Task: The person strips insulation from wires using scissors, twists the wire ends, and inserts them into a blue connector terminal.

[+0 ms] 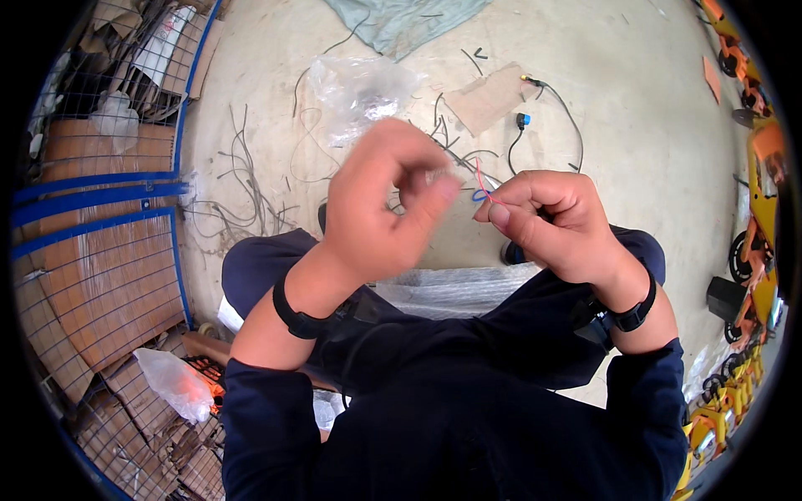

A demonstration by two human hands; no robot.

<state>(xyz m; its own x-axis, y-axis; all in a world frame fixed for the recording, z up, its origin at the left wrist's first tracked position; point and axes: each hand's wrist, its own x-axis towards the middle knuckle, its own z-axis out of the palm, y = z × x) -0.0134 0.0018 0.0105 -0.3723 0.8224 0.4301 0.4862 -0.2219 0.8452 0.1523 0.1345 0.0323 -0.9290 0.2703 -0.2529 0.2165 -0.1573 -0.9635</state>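
Note:
Thin red and blue wires stick out from between the thumb and forefinger of my right hand. The red one points up, and the blue one bends into a small loop. Just left of them is my left hand, smeared by motion, its fingers curled and the thumb pressed to the forefinger. A pale bit shows at its fingertips, too blurred to name. The two hands are apart. Beyond them, on the floor, lie a cable with a blue connector and a black cable with a yellow tip.
Clear plastic film, a brown cardboard piece and a grey-green cloth lie on the floor ahead. Several dark cable lengths are scattered leftward. A blue mesh cage with cardboard stands left; orange and yellow wheeled items line the right.

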